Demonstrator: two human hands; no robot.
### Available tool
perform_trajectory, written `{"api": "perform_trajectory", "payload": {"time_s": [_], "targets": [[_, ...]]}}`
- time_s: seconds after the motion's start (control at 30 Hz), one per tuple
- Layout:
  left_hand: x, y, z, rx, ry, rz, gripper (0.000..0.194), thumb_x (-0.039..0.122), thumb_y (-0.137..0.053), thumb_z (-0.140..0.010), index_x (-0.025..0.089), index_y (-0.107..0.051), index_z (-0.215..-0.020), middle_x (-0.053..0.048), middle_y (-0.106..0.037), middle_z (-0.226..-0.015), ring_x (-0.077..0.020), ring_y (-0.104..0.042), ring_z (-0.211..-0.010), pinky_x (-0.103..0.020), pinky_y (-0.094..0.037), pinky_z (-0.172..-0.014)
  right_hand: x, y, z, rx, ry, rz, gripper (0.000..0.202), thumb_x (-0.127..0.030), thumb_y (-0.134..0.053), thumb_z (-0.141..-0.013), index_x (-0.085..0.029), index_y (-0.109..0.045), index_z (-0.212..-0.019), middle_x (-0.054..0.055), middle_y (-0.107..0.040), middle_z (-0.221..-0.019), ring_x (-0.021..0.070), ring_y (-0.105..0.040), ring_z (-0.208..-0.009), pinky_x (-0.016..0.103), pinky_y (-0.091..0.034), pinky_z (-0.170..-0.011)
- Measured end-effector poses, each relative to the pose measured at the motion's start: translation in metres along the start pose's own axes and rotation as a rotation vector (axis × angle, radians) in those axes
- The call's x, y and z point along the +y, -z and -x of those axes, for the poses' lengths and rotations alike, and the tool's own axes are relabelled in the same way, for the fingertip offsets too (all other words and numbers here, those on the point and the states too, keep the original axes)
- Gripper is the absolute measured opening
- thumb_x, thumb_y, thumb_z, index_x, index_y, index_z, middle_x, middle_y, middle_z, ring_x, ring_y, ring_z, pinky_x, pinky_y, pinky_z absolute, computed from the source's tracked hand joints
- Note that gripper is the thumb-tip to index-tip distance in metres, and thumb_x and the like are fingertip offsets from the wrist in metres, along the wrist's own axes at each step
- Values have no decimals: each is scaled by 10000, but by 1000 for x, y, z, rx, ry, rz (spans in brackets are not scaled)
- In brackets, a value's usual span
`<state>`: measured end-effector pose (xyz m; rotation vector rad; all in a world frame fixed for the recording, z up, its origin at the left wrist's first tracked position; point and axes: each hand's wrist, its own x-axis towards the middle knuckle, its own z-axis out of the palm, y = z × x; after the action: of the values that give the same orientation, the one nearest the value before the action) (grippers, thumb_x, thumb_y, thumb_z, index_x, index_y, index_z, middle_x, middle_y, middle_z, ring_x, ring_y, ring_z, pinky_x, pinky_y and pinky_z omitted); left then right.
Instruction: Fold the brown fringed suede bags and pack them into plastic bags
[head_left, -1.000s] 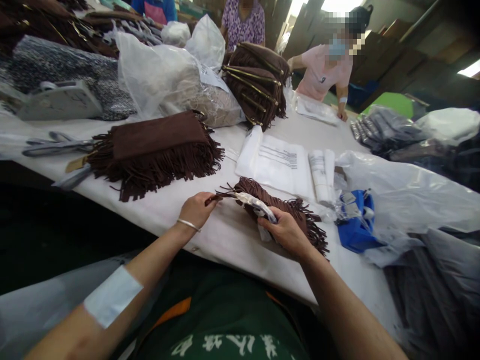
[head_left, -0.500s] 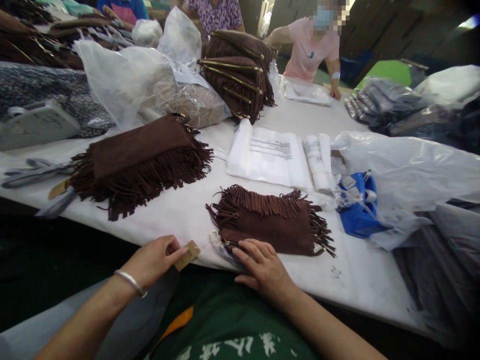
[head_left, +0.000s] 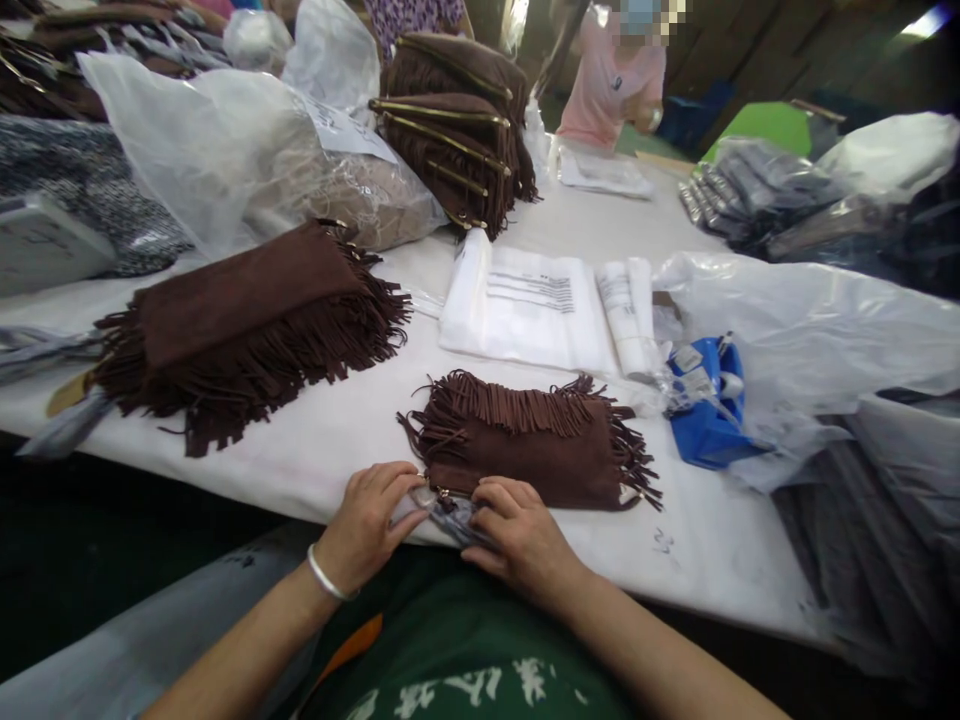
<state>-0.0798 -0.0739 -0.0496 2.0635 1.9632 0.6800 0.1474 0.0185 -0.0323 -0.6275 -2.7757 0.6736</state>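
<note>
A dark brown fringed bag (head_left: 544,465) lies flat on the white table in front of me, its zipped edge towards me. My left hand (head_left: 379,515) is closed in a pinch at the bag's near left corner, by the metal ring and a bit of clear plastic. I cannot see the tan tag it held earlier. With fingers curled over the near edge, my right hand (head_left: 521,535) grips the bag beside the zip. Between my hands, a grey plastic-wrapped strap (head_left: 454,520) hangs at the table edge.
Another brown fringed bag (head_left: 247,300) lies to the left. Behind are folded white plastic bags (head_left: 536,305), stacked fringed bags (head_left: 450,125) and a big clear bag (head_left: 225,150). A blue holder (head_left: 709,410) and clear sheeting (head_left: 810,330) sit right. A co-worker (head_left: 611,90) stands across.
My left hand has moved right and up from the table edge to the bag's corner; the tan tag is out of sight. My right hand stays at the bag. The co-worker's arm has lifted off the table.
</note>
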Motion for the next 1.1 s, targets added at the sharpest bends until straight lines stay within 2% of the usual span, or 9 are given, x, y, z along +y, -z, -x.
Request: {"api": "perform_trajectory", "payload": {"time_s": [0.2,0.37,0.43,0.5,0.57,0.63,0.87,1.0,1.1], "targets": [[-4,-11,1,52,13,-32,412,330,-561,-861,172,-462,-1228,-111,-581,-1158,-247,-518,-1088,-401,-384,-933,5,-1,6,69,42,100,119,-150,-502,-896,-174,-589,-973,65,-602,-1132,213,-441,-1202,370,-349,-993],[0,-2,0,-1,100,116,318,327,-532,-869,209,-538,-1164,-94,-591,-1128,-249,-526,-1070,-419,-390,-936,14,3,11,80,28,71,172,-305,-554,-889,-192,-595,-1012,64,-615,-1107,229,-492,-1120,373,-386,-948],[2,7,-1,-42,252,288,315,359,-507,-875,218,-545,-1154,-79,-601,-1126,-230,-550,-1047,-393,-415,-934,10,3,7,85,0,61,402,-400,-585,-855,-179,-533,-1188,94,-580,-1190,258,-466,-1148,395,-375,-970],[4,15,-4,-71,481,465,342,429,-461,-887,218,-558,-1138,-65,-627,-1107,-214,-589,-1000,-362,-455,-901,7,0,1,84,-12,99,536,-367,-587,-851,-163,-431,-1321,119,-533,-1268,284,-434,-1181,424,-357,-985],[4,20,-7,-88,665,609,401,494,-428,-885,205,-590,-1111,-64,-655,-1089,-216,-612,-991,-350,-472,-892,8,-4,-8,66,-7,166,495,-245,-553,-865,-166,-424,-1336,127,-553,-1236,286,-471,-1120,439,-383,-934],[2,23,-10,-120,743,760,467,542,-444,-859,178,-623,-1091,-74,-678,-1062,-231,-613,-1019,-352,-465,-919,11,-5,-16,43,-2,197,425,-148,-524,-861,-163,-484,-1284,120,-606,-1116,263,-519,-993,418,-430,-842],[13,22,-26,-249,796,1166,469,558,-577,-783,123,-710,-895,-71,-717,-888,-251,-639,-942,-317,-467,-901,14,17,-30,66,-11,13,504,-29,-520,-805,-158,-469,-1290,96,-590,-1029,218,-504,-924,382,-481,-834],[27,10,-52,-184,768,1587,387,418,-669,-763,107,-663,-992,-119,-700,-958,-259,-647,-925,-340,-502,-831,11,14,-27,65,-19,-47,537,3,-518,-781,-152,-468,-1293,96,-584,-1031,223,-494,-911,397,-482,-845],[26,-5,-75,-69,800,1681,465,261,-773,-654,112,-628,-1069,-127,-705,-958,-279,-664,-881,-375,-525,-796,11,10,-22,40,-24,-87,535,1,-517,-779,-160,-475,-1287,92,-584,-1036,227,-486,-925,401,-470,-872]]}}
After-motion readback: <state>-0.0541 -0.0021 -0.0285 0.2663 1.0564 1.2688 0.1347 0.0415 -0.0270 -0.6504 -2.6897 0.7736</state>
